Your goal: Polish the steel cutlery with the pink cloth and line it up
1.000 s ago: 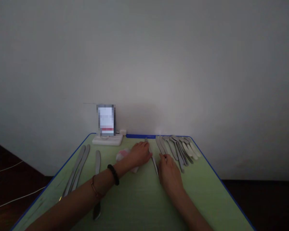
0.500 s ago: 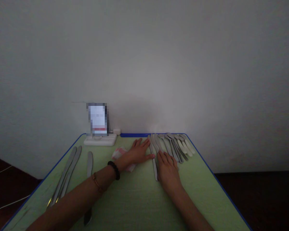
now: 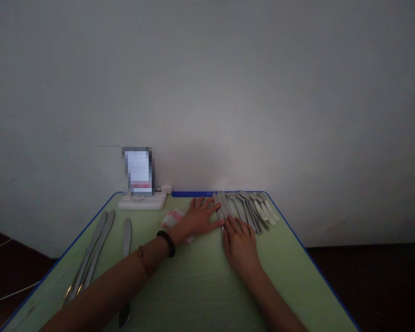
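My left hand [image 3: 201, 217] lies flat on the green table [image 3: 193, 286], fingers spread, its fingertips touching a table knife [image 3: 220, 210] beside a row of cutlery. My right hand [image 3: 240, 242] rests palm down over the lower ends of the knives in that row, fingers stretched out. The row of cutlery [image 3: 252, 210], knives and spoons side by side, lies at the far right of the table. A pink and white cloth [image 3: 172, 219] lies under my left wrist. The left wrist wears a dark bead bracelet and a thin band.
Three knives [image 3: 100, 244] lie apart on the left of the table, one reaching the near edge. A white stand [image 3: 142, 201] with a blurred screen stands at the far edge by the wall. White cables run over the dark floor at left.
The loose knife has been pushed right and straightened against the row. My left hand went from curled to flat, and my right hand slid up over the knives. The view shifted slightly.
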`<state>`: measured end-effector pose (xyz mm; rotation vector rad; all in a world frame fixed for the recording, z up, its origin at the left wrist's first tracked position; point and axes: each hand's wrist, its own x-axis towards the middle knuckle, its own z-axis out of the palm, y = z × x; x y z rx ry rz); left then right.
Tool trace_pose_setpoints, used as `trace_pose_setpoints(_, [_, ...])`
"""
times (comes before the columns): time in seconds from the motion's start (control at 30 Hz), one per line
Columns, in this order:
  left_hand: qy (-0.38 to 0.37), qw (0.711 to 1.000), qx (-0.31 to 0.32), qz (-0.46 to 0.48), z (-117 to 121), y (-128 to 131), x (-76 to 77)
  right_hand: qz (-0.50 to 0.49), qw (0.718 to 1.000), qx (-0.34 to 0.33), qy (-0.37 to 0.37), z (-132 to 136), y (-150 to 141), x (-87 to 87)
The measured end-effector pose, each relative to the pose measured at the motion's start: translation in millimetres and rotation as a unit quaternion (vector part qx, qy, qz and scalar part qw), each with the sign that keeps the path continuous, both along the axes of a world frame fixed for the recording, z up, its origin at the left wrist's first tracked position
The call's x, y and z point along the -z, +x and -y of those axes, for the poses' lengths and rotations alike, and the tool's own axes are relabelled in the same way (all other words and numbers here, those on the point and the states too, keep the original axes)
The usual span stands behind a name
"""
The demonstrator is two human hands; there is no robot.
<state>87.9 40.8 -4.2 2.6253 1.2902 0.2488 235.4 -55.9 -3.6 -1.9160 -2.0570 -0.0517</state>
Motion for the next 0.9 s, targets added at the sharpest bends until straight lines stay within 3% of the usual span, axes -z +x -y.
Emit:
trace_pose_setpoints(0.57, [0.04,0.999,-0.005,-0.01,5.0,0.8,-2.0,0.012,1.0,-0.009,0.021,-1.9,-2.7,5.2])
trace_pose_setpoints(0.73, [0.062,0.998,-0.027,-0.012,14.1,-9.2,-27.0,0.013,0.996,-0.014,0.085,1.3,-6.3,0.3])
trace_pose_setpoints(0.9, [0.051,0.991,-0.115,-0.035,22.3,-65.1,-62.2,0.002,0.99,-0.081,0.112,7.9,-29.7,-3.7])
